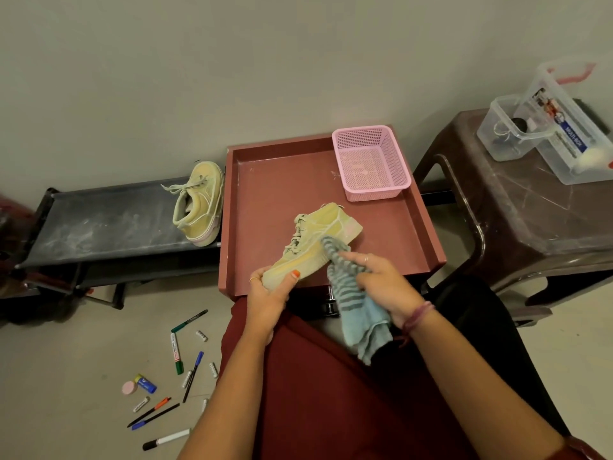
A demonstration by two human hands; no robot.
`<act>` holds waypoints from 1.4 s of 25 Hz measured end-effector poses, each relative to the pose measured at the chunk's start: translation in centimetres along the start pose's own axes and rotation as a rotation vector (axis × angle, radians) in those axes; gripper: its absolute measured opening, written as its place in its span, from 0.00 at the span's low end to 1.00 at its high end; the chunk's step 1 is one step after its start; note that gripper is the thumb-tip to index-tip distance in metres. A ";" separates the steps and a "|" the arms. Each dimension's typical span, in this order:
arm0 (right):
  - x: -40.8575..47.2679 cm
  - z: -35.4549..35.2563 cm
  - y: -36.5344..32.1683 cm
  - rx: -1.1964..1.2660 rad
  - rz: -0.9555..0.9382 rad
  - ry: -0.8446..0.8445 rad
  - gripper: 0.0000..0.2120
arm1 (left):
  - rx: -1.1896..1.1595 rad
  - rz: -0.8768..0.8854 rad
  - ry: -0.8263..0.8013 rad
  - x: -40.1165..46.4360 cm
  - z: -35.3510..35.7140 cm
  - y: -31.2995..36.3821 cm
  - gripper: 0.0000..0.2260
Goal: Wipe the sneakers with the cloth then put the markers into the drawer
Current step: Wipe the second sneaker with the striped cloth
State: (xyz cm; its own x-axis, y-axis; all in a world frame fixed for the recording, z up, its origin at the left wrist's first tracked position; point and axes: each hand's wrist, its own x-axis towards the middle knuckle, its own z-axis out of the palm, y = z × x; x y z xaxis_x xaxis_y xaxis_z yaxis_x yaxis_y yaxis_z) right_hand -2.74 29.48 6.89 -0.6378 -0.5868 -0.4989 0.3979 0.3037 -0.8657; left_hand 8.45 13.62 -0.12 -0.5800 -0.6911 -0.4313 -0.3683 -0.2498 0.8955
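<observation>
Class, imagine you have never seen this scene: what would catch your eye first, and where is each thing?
First, the two hands at the centre: the left hand grips the toe of a yellow sneaker over the red tray, while the right hand presses a striped blue cloth against its side. Next, the pink basket in the tray's far right corner. Then the markers scattered on the floor at lower left.

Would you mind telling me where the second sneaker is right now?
In the head view, the second sneaker lies on the dark rack at left, right beside the red tray.
</observation>
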 end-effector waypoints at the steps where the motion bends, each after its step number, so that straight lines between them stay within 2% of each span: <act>1: 0.3 -1.1 0.1 0.111 0.016 0.063 0.22 | -0.060 -0.001 0.041 0.2 0.1 -0.1 0.20; 4: 2.2 -3.5 0.6 0.195 -0.025 0.297 0.24 | -0.232 -0.042 0.136 1.2 0.1 -0.4 0.14; 8: 5.8 -4.2 0.8 -0.149 -0.188 0.524 0.24 | -0.295 -0.068 0.129 2.0 0.2 -1.0 0.15; 9: 6.8 -3.9 0.9 -0.260 -0.229 0.523 0.25 | -0.304 -0.065 0.124 2.0 0.2 -1.1 0.18; 11: 9.0 -3.0 1.7 -0.437 -0.274 0.398 0.28 | -0.312 -0.069 0.111 1.9 0.2 -0.9 0.23; 13: 10.6 -1.8 2.7 -0.634 -0.280 0.252 0.33 | -0.299 -0.071 0.091 2.1 0.0 -0.8 0.26; 14: 10.9 -1.3 3.1 -0.728 -0.280 0.234 0.35 | -0.281 -0.066 0.073 2.2 -0.1 -0.7 0.26; 17: 10.9 -0.6 3.4 -0.808 -0.276 0.270 0.37 | -0.035 -0.042 0.097 3.4 -0.3 -0.5 0.24; 19: 10.6 -0.6 3.8 -0.805 -0.274 0.287 0.37 | 0.357 0.014 0.130 3.8 0.2 -0.1 0.22; 21: 10.7 -1.0 4.0 -0.772 -0.282 0.295 0.36 | 0.843 0.094 0.241 3.1 0.9 0.2 0.22; 23: 10.8 -1.3 4.0 -0.722 -0.304 0.324 0.36 | 1.073 0.215 0.321 2.7 1.8 0.6 0.23; 26: 11.0 -1.5 4.2 -0.663 -0.304 0.326 0.35 | 1.107 0.387 0.225 3.7 2.8 0.2 0.24; 29: 11.6 -2.1 4.4 -0.612 -0.217 0.306 0.34 | 1.045 0.438 0.212 4.4 3.1 -0.3 0.28; 31: 12.1 -2.2 3.9 -0.607 -0.136 0.318 0.33 | 1.042 0.467 0.199 3.9 2.9 -0.9 0.27; 33: 12.2 -1.1 3.2 -0.764 -0.119 0.367 0.31 | 1.049 0.480 0.187 3.6 2.7 -1.3 0.26; 35: 11.3 0.9 2.5 -0.999 -0.196 0.369 0.33 | 1.044 0.485 0.197 3.7 2.8 -1.4 0.26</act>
State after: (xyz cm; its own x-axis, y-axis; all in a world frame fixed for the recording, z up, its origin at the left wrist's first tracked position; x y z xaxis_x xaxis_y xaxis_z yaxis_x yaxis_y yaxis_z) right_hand -8.32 22.91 -0.92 -0.8574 -0.4802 -0.1849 -0.3433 0.8015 -0.4896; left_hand 4.82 13.29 -3.23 -0.7347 -0.6774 0.0374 -0.6112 0.6849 0.3967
